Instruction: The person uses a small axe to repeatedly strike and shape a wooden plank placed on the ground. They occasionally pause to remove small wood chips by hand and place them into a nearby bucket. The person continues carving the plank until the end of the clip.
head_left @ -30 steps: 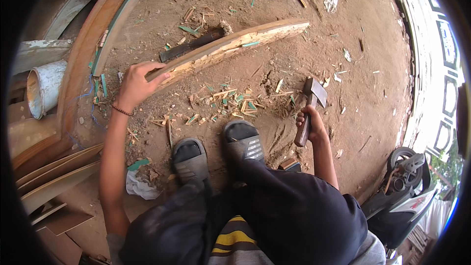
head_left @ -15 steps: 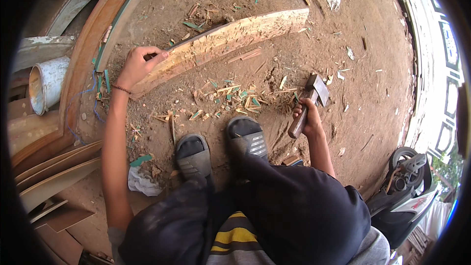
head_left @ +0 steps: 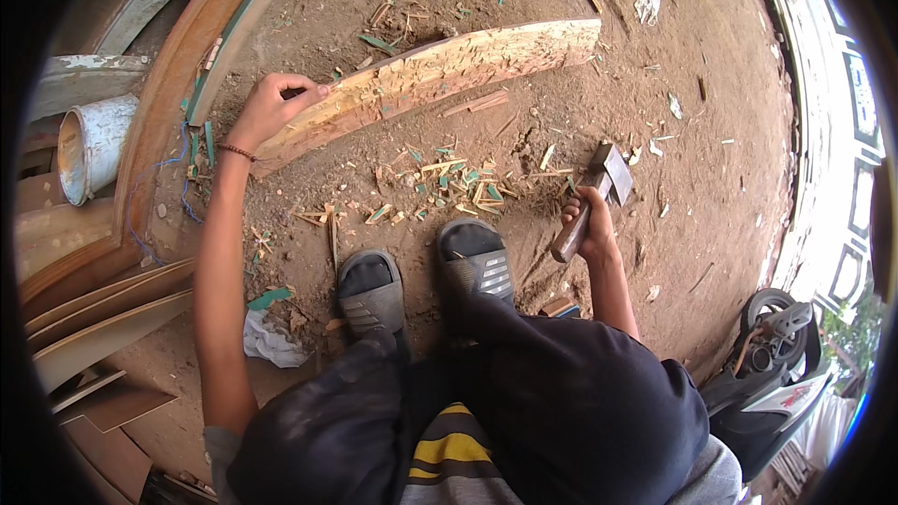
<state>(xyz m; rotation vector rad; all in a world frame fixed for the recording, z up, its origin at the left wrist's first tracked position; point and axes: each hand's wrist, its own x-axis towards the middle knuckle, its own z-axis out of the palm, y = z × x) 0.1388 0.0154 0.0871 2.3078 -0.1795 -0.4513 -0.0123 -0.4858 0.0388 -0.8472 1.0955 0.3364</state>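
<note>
A long wooden board (head_left: 440,76) stands on its edge on the dirt, its near face covered with small cut marks. My left hand (head_left: 271,110) grips its upper edge near the left end, thumb on the near side and fingers partly hidden. Farther right, my right hand (head_left: 593,223) is closed round the wooden handle of a short hand adze (head_left: 608,171). Its broad metal blade points away and to the right, apart from the board. Wood chips (head_left: 468,189), some green-painted, lie on the ground between the board and my sandalled feet.
A wooden frame (head_left: 154,122) and a whitish bucket (head_left: 94,154) stand at the left. Thin panels (head_left: 112,327) are stacked below them. Crumpled white plastic (head_left: 271,340) lies by my left foot. A motorbike (head_left: 772,365) is parked at the lower right.
The view has shifted slightly. The board's upper edge has tipped a little under my left hand; my right hand stays nearly still with the adze.
</note>
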